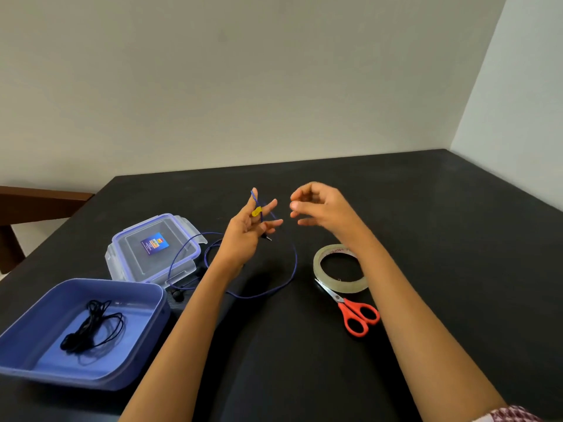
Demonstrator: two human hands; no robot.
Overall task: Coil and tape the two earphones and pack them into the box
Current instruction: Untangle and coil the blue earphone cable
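The blue earphone cord [294, 257] runs up from the black table [426, 223] and is looped between the spread fingers of my left hand [249, 229]. That hand holds it, with a yellow piece [256, 212] on the cord and the jack [268, 238] sticking out below the fingers. Its dark earbuds [178, 295] lie by the box. My right hand [320, 208] hovers just right of the left, fingers loosely curled, with nothing seen in it. A coiled black earphone [91, 325] lies inside the open blue box [143, 336] at lower left.
The box's clear lid [155, 248] with blue clips lies behind the box, partly under the blue cord. A roll of clear tape [316, 266] and red-handled scissors [358, 316] lie under my right forearm. Brown wooden furniture [36, 202] stands beyond the table's left edge.
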